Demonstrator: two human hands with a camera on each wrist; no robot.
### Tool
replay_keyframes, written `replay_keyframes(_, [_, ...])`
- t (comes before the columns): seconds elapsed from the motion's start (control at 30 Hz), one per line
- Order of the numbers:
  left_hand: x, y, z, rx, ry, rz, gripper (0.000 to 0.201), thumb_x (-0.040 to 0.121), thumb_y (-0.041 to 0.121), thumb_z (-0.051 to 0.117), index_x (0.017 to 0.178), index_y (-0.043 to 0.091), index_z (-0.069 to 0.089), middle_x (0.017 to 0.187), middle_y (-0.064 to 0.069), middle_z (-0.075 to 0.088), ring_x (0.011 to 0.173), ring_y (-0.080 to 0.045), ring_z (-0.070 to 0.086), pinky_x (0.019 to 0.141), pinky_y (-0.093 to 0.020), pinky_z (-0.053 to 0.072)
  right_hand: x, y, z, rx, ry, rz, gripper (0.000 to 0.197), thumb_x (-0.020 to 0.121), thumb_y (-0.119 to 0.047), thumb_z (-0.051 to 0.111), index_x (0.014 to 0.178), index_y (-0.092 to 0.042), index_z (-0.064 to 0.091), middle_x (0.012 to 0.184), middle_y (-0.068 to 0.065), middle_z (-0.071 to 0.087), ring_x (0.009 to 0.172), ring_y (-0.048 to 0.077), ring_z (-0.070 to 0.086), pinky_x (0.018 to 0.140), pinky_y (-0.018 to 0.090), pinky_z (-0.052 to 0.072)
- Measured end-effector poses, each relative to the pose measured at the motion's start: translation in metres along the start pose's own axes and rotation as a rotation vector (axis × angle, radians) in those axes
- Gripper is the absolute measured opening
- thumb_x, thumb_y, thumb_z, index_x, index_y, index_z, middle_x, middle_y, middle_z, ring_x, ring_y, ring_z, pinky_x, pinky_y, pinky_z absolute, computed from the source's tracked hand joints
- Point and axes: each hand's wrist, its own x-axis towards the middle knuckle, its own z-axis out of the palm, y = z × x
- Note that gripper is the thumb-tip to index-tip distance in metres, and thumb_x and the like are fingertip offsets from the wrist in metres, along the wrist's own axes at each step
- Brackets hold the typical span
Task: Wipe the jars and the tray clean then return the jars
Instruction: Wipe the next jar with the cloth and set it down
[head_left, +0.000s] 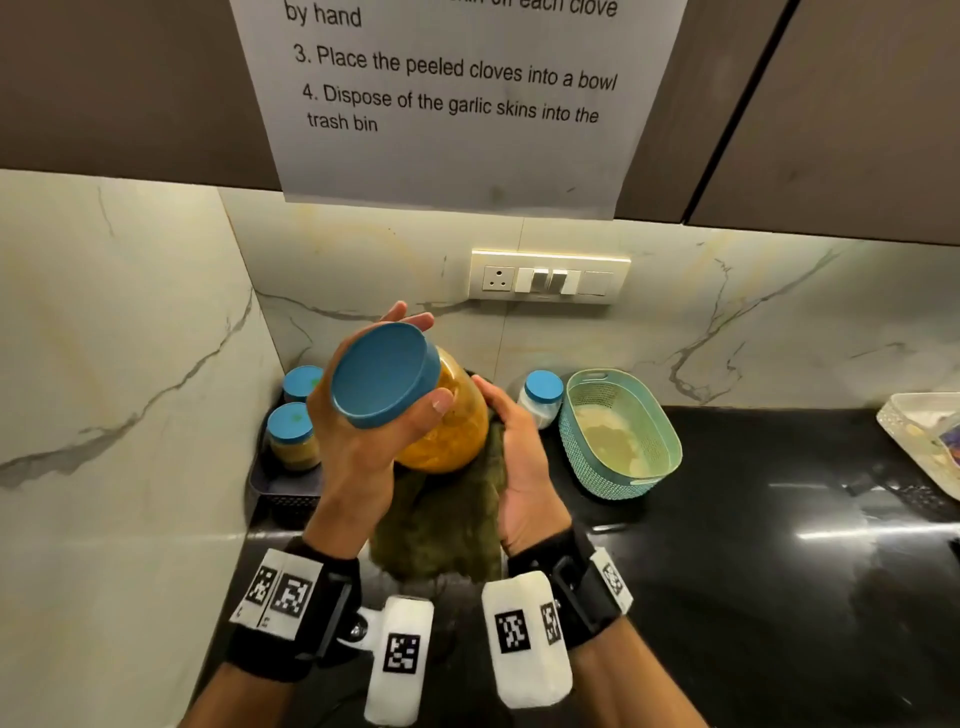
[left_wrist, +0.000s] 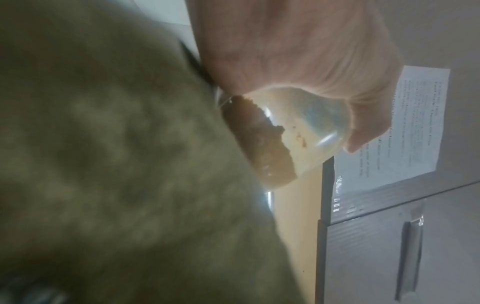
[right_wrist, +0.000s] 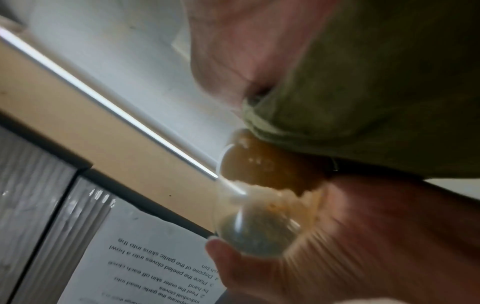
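A clear jar (head_left: 452, 431) of orange-brown paste with a blue lid (head_left: 382, 374) is held tilted above the counter, lid toward me. My left hand (head_left: 423, 364) grips the lid from the left. My right hand (head_left: 511, 431) holds a green cloth (head_left: 447, 525) against the jar's lower side; its fingers are hidden behind the cloth. The left wrist view shows the jar (left_wrist: 285, 133) beside the blurred cloth (left_wrist: 116, 164). The right wrist view shows the cloth (right_wrist: 376, 92) over the jar (right_wrist: 259, 195). Two blue-lidded jars (head_left: 292, 436) stand in a dark tray (head_left: 280, 488) in the corner.
A small blue-lidded jar with white contents (head_left: 541, 397) stands beside a teal basket (head_left: 618, 436) on the black counter (head_left: 727, 571). A white container (head_left: 919, 436) sits at the right edge. Marble walls close in the left and back, with cabinets overhead.
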Motion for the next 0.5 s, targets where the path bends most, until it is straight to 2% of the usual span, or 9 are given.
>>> replay_keyframes(0.07, [0.002,0.001,0.004,0.054,-0.022,0.051,0.086,0.072,0.051,0.089,0.133,0.001,0.055,0.141,-0.011,0.064,0.133,-0.032,0.059,0.110,-0.042,0.048,0.003,0.013,-0.002,0.056,-0.049,0.069,0.052,0.101,-0.043,0.052,0.138,-0.009,0.067,0.140,0.020,0.065,0.131,0.036,0.059,0.122,0.049,0.038])
replay_keyframes(0.13, [0.006,-0.002,0.005,0.129,-0.053,0.095,0.078,0.074,0.033,0.090,0.133,-0.002,0.055,0.141,-0.010,0.064,0.131,-0.030,0.060,0.111,-0.042,0.048,0.004,0.024,-0.007,0.118,-0.068,0.103,0.053,0.103,-0.040,0.048,0.140,-0.007,0.065,0.144,0.021,0.062,0.137,0.037,0.055,0.122,0.048,0.038])
replay_keyframes(0.2, [0.009,-0.005,0.002,0.171,-0.049,0.108,0.075,0.073,0.025,0.088,0.134,-0.003,0.054,0.140,-0.011,0.064,0.130,-0.028,0.061,0.111,-0.035,0.047,-0.002,0.028,-0.013,0.133,-0.067,0.090,0.052,0.103,-0.039,0.047,0.137,-0.006,0.068,0.139,0.023,0.065,0.131,0.038,0.060,0.119,0.050,0.040])
replay_keyframes(0.27, [0.008,-0.009,-0.002,0.205,-0.027,0.123,0.073,0.073,0.026,0.089,0.133,0.001,0.056,0.138,-0.010,0.065,0.130,-0.026,0.061,0.110,-0.031,0.046,-0.009,0.027,-0.022,0.117,0.001,0.033,0.050,0.101,-0.038,0.051,0.135,-0.005,0.069,0.131,0.025,0.069,0.119,0.040,0.067,0.113,0.052,0.047])
replay_keyframes(0.33, [0.006,-0.014,-0.005,0.222,-0.009,0.140,0.070,0.073,0.027,0.089,0.131,0.006,0.057,0.137,-0.012,0.066,0.131,-0.025,0.060,0.111,-0.031,0.046,-0.017,0.019,-0.027,0.093,0.075,-0.069,0.049,0.101,-0.037,0.053,0.135,-0.005,0.068,0.129,0.025,0.070,0.116,0.041,0.069,0.110,0.054,0.049])
replay_keyframes(0.43, [0.001,-0.019,-0.003,0.214,-0.049,0.141,0.066,0.073,0.028,0.088,0.130,0.016,0.058,0.137,-0.013,0.065,0.133,-0.027,0.059,0.112,-0.036,0.045,-0.024,0.001,-0.026,0.036,0.130,-0.219,0.043,0.103,-0.038,0.051,0.119,-0.007,0.077,0.114,0.020,0.077,0.100,0.034,0.074,0.103,0.049,0.054])
replay_keyframes(0.5, [-0.008,-0.020,0.003,0.175,-0.094,0.095,0.066,0.072,0.026,0.088,0.129,0.011,0.059,0.137,-0.011,0.065,0.133,-0.026,0.059,0.112,-0.039,0.046,-0.025,-0.010,-0.019,-0.048,0.126,-0.264,0.041,0.104,-0.039,0.049,0.116,-0.011,0.078,0.113,0.015,0.079,0.102,0.029,0.075,0.098,0.044,0.057])
